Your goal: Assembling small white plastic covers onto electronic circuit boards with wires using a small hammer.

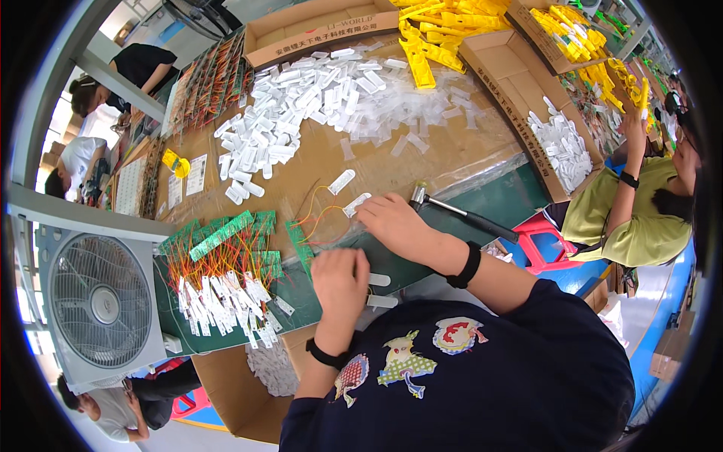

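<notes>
My right hand (395, 224) has its fingers bent down onto a white oval plastic piece (356, 205) with a wire running to it. A second white oval piece (342, 181), also wired, lies just beyond. Yellow and red wires lead from these pieces to a narrow green circuit board (300, 247) on the left. Close beside the board's near end, my left hand (339, 280) is curled and slightly blurred; what its fingers hold, if anything, is hidden. Two more white oval pieces (379, 279) lie right of the left hand, by the table edge. A hammer (471, 217) rests right of my right hand.
Loose white and clear pieces (301, 102) are heaped at the back. Wired green boards (222, 235) with white strips pile up left. Cardboard boxes (520, 102) and yellow parts (433, 38) stand behind. A fan (104, 279) is at left; a co-worker (629, 203) sits at right.
</notes>
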Action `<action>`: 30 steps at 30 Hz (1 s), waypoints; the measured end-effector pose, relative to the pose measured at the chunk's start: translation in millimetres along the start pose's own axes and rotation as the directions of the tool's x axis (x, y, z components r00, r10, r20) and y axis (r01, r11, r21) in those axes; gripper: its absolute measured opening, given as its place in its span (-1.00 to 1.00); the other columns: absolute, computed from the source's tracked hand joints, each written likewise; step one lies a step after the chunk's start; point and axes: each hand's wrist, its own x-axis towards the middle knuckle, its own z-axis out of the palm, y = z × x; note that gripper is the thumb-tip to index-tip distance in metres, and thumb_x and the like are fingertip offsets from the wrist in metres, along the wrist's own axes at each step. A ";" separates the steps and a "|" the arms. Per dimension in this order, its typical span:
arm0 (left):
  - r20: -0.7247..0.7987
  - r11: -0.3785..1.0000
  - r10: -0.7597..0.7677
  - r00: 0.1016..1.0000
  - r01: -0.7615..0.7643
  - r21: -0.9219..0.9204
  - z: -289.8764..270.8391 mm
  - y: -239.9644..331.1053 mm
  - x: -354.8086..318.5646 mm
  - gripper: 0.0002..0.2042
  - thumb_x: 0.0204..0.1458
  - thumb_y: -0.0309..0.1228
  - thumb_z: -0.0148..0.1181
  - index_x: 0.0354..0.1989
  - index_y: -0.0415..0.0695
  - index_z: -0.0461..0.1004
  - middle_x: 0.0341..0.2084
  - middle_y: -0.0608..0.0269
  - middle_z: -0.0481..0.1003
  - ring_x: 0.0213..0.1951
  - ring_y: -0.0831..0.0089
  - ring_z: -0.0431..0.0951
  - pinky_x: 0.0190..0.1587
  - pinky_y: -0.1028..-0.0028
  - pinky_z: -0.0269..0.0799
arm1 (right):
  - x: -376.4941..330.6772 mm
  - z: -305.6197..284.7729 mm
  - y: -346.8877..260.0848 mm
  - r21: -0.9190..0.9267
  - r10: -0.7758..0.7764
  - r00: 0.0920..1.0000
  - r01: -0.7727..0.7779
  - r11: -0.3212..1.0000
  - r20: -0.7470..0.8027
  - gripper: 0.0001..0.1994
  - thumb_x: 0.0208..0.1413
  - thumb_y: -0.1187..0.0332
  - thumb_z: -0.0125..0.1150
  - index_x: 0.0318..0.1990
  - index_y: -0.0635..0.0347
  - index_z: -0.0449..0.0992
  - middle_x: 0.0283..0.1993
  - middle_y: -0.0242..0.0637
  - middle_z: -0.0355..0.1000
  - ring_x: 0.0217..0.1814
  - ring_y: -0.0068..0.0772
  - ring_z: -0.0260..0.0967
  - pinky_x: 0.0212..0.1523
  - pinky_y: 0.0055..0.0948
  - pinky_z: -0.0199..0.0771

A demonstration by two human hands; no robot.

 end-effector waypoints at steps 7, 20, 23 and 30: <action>-0.047 0.998 0.009 0.999 -0.005 0.067 17.0 -32.5 20.8 -0.90 -0.07 -0.55 0.19 -0.35 -0.19 0.50 -0.41 0.14 0.47 -0.27 0.14 0.45 -0.17 0.20 0.32 | -9.6 -5.5 -14.8 0.149 0.009 0.995 -0.023 0.988 0.099 -0.78 -0.04 0.39 0.28 -0.22 0.12 0.42 -0.24 -0.30 0.42 -0.05 -0.26 0.37 0.01 -0.28 0.26; 0.059 0.996 0.084 0.995 -0.081 -0.049 11.2 -36.3 10.8 -0.72 -0.18 -0.56 0.27 -0.21 -0.16 0.52 -0.24 0.24 0.52 -0.12 0.22 0.47 -0.05 0.27 0.32 | -24.6 -7.2 -9.4 0.400 0.029 0.987 -0.091 0.912 0.158 -0.76 -0.02 0.45 0.26 -0.17 0.22 0.42 -0.19 -0.18 0.41 -0.02 -0.10 0.36 -0.04 -0.25 0.41; 0.084 0.997 0.018 0.996 -0.012 -0.070 9.8 -33.3 11.3 -0.67 -0.18 -0.56 0.29 -0.16 -0.15 0.48 -0.23 0.24 0.54 -0.11 0.20 0.47 -0.04 0.26 0.32 | -22.2 -8.5 -10.4 0.416 0.047 0.991 -0.095 0.904 0.123 -0.75 -0.03 0.46 0.27 -0.17 0.23 0.44 -0.19 -0.19 0.40 -0.05 -0.10 0.36 -0.10 -0.25 0.42; 0.119 0.990 -0.086 0.989 0.099 -0.104 4.1 -29.0 13.6 -0.57 -0.21 -0.60 0.34 -0.08 -0.18 0.42 -0.19 0.15 0.56 -0.09 0.14 0.48 -0.02 0.26 0.33 | -6.7 8.3 -9.5 0.308 0.090 0.995 -0.069 0.949 -0.053 -0.89 -0.10 0.48 0.25 -0.35 0.21 0.53 -0.30 -0.26 0.36 -0.13 -0.19 0.32 -0.14 -0.29 0.42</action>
